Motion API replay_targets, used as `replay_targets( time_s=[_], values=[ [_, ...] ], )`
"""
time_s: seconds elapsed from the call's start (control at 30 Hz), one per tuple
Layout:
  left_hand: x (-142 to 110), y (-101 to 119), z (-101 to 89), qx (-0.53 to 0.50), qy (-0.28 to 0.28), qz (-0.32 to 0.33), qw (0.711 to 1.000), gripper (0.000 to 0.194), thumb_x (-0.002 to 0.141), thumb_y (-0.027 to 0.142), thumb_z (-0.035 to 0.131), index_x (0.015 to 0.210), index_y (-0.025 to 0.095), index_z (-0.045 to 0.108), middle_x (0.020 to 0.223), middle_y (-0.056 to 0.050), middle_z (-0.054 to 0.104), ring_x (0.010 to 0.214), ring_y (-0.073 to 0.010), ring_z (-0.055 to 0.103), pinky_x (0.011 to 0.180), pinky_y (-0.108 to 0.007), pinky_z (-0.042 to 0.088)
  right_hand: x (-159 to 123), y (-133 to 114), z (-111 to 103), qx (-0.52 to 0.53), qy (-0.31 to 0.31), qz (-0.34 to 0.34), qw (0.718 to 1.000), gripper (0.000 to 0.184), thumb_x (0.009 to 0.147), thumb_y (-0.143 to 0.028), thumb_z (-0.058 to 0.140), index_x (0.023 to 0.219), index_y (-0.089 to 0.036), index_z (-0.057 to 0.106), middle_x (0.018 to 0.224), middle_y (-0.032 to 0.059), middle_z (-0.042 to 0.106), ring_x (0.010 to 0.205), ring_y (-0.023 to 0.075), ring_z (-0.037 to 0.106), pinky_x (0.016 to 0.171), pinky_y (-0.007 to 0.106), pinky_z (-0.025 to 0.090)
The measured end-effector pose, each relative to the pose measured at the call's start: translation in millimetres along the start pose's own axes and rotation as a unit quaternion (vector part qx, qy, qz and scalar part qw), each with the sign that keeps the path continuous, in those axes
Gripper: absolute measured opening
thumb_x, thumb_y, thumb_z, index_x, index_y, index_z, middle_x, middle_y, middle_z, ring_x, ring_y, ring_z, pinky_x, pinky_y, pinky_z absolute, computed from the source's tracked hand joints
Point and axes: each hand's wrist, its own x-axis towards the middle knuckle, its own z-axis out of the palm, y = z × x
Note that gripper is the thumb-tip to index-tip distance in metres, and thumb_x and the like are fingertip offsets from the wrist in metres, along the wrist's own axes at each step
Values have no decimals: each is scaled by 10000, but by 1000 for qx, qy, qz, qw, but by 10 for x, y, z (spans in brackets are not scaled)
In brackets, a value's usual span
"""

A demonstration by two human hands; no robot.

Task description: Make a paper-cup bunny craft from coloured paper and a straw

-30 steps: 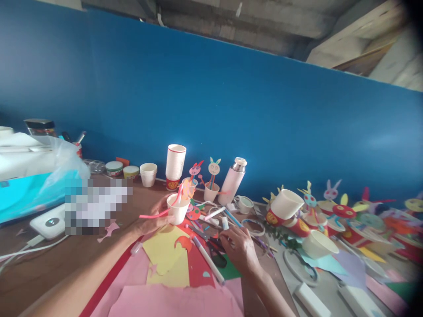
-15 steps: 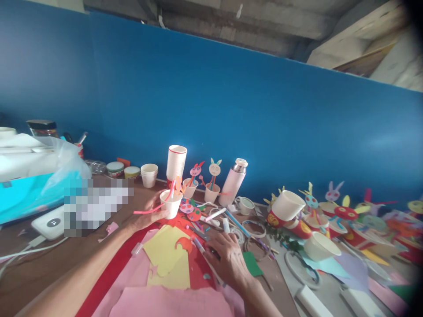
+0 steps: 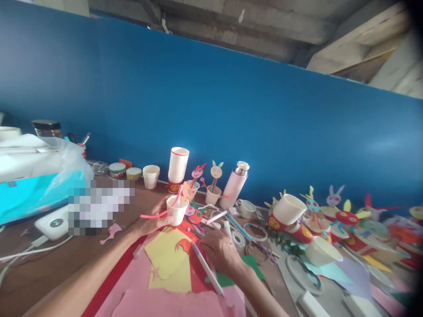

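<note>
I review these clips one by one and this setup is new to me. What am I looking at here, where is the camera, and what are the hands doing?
There is no machine here: a person works with bare hands, and the single camera sits on their head, looking forward and down, so both arms reach in from the bottom. The left hand holds a white paper cup with a pink straw sticking out sideways. The right hand rests palm down on the scattered craft supplies, beside a white marker; whether it grips anything is not clear. The brown table carries pink, red and yellow paper sheets, a stack of cups, a pink flask and paper-cup bunny figures along the blue wall.
</note>
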Motion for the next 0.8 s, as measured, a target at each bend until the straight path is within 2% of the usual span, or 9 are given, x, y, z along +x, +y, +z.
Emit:
replay_targets(
  time_s=[0.17, 0.43, 0.63, 0.8],
  values=[
    [-40, -3, 43, -10, -19, -19, 1000, 601, 687, 345, 636, 1240, 239, 424, 1194, -86, 545, 1174, -285, 415, 1000, -450, 289, 221, -23, 94, -45, -33, 14, 998, 171, 843, -186, 498, 825, -267, 648, 807, -1, 613, 837, 166, 526, 726, 286, 275],
    [-24, -189, 4, -35, -16, 18, 999, 659, 693, 289, 653, 1286, 231, 373, 1225, -106, 526, 1155, -285, 445, 976, -457, 319, 301, -6, 209, -47, -61, 18, 997, 171, 762, -150, 538, 831, -267, 643, 814, 9, 609, 850, 193, 530, 731, 297, 292],
    [-32, -265, -29, -33, -14, 6, 999, 650, 707, 279, 649, 1295, 246, 373, 1243, -105, 517, 1157, -287, 451, 966, -447, 348, 334, -33, 179, -22, -46, 32, 998, 149, 734, -115, 519, 786, -215, 616, 859, 29, 630, 883, 197, 536, 755, 292, 309],
    [-27, -262, -26, -46, -21, 8, 999, 663, 714, 270, 645, 1311, 241, 357, 1254, -112, 512, 1174, -296, 433, 969, -460, 344, 286, 0, 149, 18, -20, 58, 998, 151, 748, -93, 484, 733, -196, 593, 745, 2, 647, 776, 165, 572, 749, 286, 322]
  ],
)
